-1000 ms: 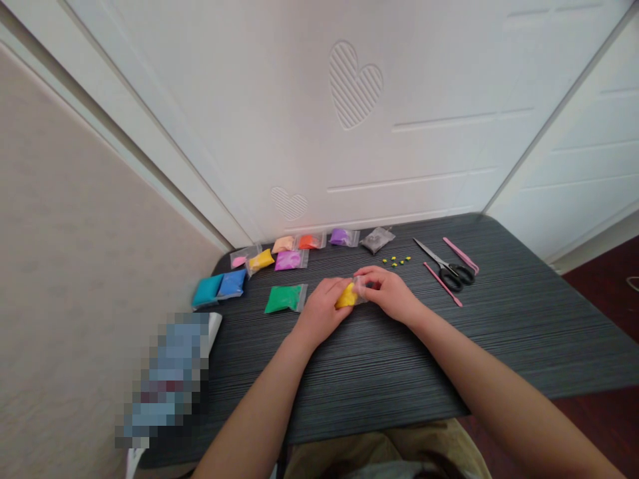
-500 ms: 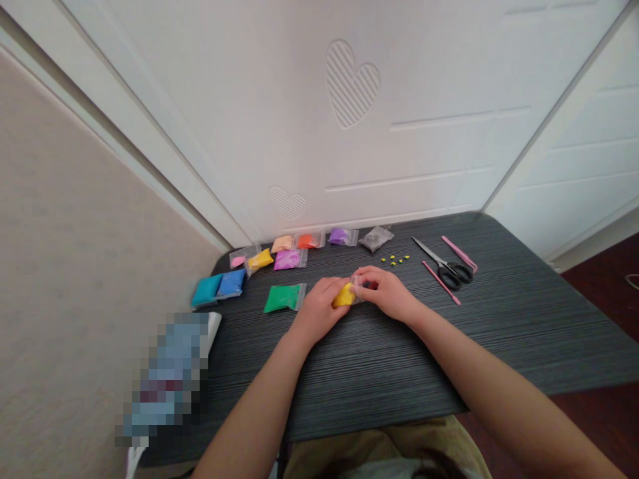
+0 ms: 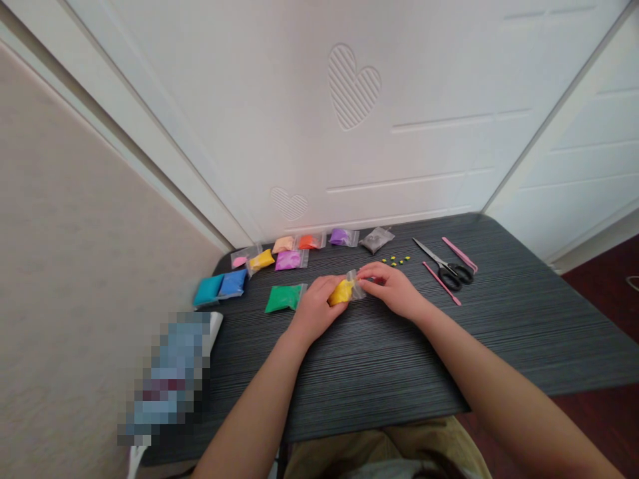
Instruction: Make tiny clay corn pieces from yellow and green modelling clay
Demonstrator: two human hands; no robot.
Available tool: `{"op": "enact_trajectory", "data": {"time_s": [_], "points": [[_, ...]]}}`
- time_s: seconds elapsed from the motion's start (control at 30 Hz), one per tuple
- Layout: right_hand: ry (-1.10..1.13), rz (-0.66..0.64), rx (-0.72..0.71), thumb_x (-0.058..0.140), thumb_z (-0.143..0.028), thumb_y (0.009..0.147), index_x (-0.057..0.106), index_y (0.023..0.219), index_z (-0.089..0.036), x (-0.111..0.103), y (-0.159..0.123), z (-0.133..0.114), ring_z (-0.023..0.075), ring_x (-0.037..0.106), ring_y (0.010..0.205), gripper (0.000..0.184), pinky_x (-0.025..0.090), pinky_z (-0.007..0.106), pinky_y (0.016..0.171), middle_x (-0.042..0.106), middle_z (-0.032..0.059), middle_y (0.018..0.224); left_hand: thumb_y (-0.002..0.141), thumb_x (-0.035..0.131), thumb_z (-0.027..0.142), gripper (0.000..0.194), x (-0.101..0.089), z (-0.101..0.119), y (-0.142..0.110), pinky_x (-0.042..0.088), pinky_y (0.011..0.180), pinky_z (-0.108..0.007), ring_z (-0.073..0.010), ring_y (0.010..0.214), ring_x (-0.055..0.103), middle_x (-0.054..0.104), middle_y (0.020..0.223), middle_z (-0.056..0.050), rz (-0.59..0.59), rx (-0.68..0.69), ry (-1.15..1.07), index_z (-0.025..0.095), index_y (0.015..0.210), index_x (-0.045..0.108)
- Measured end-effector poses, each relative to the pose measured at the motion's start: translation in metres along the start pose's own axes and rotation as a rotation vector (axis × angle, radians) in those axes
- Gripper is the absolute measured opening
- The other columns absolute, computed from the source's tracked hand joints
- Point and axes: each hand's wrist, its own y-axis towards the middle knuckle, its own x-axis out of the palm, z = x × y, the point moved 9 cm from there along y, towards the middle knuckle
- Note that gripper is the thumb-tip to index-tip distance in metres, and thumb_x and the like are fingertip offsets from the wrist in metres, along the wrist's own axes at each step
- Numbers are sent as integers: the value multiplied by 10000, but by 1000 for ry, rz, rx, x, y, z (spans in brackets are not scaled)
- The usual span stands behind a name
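Note:
My left hand [image 3: 318, 305] is closed around the filled end of a small clear zip bag of yellow clay [image 3: 342, 291]. At the bag's transparent end, on the right, my right hand [image 3: 390, 287] has its thumb and fingers pinched at the edge. Just left of my left hand lies a zip bag of green clay [image 3: 283, 298]. Beyond my right hand several tiny yellow-and-dark pieces [image 3: 393, 261] are scattered on the dark table [image 3: 379, 372].
Bags of clay line the back: blue [image 3: 232, 283], pink-violet [image 3: 288, 259], orange [image 3: 308, 241], purple [image 3: 341, 237] and grey [image 3: 377, 239]. Scissors [image 3: 448, 269], a pink stick tool [image 3: 442, 284] and pink tweezers [image 3: 459, 254] lie right. A blurred-out object [image 3: 170, 372] stands at left.
My right hand has shifted slightly right along the bag's clear end, so more of that end shows. My left hand keeps its hold on the yellow part.

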Motion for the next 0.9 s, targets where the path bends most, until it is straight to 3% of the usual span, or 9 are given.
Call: {"op": "enact_trajectory", "data": {"time_s": [0.37,0.7,0.9], "points": [[-124,-13,-88,569,-275,744,664,899,-267,4,-2,-4,163,554,925,182,404,335,862,618,19,942,703,561,172,384,7,4,-1,423,881,-367,-193,990,514,575,1045,-53,-39,6,-17,196,1082,506],[24,-72,-20,607,-245,698,675,758,-245,13,0,5,168,537,959,90,350,347,924,632,7,893,686,571,154,412,9,4,-1,411,898,-371,-197,1004,500,563,1050,-60,-54,27,-13,190,1090,498],[195,-23,88,569,-344,734,642,809,-198,-7,1,13,156,552,911,180,393,318,851,617,26,951,709,549,158,407,3,-1,-1,403,905,-351,-180,1012,498,564,1075,-49,-33,-3,-25,196,1110,491]]}}
